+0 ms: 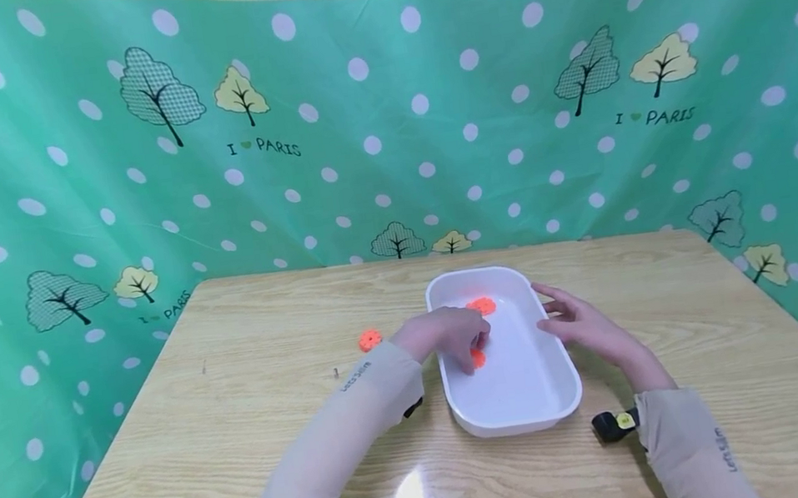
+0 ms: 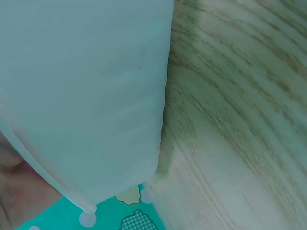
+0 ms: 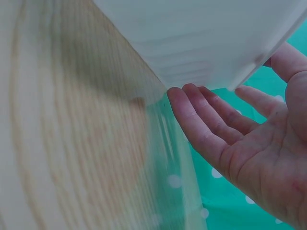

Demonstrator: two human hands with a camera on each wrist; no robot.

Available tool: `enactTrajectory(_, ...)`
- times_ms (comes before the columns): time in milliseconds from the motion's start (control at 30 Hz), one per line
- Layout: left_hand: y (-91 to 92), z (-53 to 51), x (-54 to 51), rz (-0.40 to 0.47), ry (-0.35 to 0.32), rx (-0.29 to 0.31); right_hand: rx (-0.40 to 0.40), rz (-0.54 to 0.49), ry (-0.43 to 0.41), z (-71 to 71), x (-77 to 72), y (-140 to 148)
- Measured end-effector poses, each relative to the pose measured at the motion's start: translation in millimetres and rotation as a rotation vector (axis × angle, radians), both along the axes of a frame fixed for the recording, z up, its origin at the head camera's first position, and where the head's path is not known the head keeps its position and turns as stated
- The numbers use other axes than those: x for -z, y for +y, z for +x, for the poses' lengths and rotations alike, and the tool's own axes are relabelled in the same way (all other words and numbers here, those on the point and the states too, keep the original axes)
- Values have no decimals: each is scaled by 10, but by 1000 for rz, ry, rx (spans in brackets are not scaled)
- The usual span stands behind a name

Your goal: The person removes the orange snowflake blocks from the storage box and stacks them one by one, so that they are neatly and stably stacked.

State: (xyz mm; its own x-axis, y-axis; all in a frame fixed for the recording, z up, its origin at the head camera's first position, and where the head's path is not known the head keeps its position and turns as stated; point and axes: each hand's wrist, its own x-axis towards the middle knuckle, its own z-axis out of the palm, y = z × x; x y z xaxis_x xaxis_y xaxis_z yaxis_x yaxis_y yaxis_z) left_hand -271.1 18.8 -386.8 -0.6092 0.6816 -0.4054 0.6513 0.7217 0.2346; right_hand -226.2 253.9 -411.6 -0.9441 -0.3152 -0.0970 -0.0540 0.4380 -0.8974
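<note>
A white rectangular plastic tub (image 1: 515, 385) stands on the table. My left hand (image 1: 459, 334) reaches over its left rim, with curled fingers pinching a small orange disc (image 1: 478, 358) low inside; the fingers partly hide it. Farther back in the tub lie orange pieces (image 1: 482, 305), whose number I cannot tell. My right hand (image 1: 583, 326) holds the tub's right side. Its thumb hooks over the rim while the fingers (image 3: 196, 112) touch the outer wall. Only a sleeve (image 2: 86, 96) and a bit of skin fill the left wrist view.
Left of the tub, another round orange disc (image 1: 370, 339) with small holes lies on the wooden table (image 1: 264, 435). A tiny dark speck (image 1: 335, 373) is near it. A green dotted cloth (image 1: 322, 124) hangs behind the table. Black wrist cameras (image 1: 614, 426) sit below the sleeves.
</note>
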Motion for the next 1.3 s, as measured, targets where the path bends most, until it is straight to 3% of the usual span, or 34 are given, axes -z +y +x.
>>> enactTrajectory(267, 4, 22, 15, -29, 46, 23, 9, 25, -6, 0, 6, -12)
enactTrajectory(467, -7, 50, 6, -10, 27, 19, 13, 25, -10, -9, 22, -24)
enactTrajectory(833, -3, 61, 9, 22, 83, 134, 19, 31, -21, -7, 34, -14)
enactTrajectory(1067, 7, 54, 25, 40, 49, 95, 17, 32, -23, -13, 44, -10)
enactTrajectory(1300, 3, 49, 27, 68, 60, 63, 10, 18, -18, 1, 19, -9)
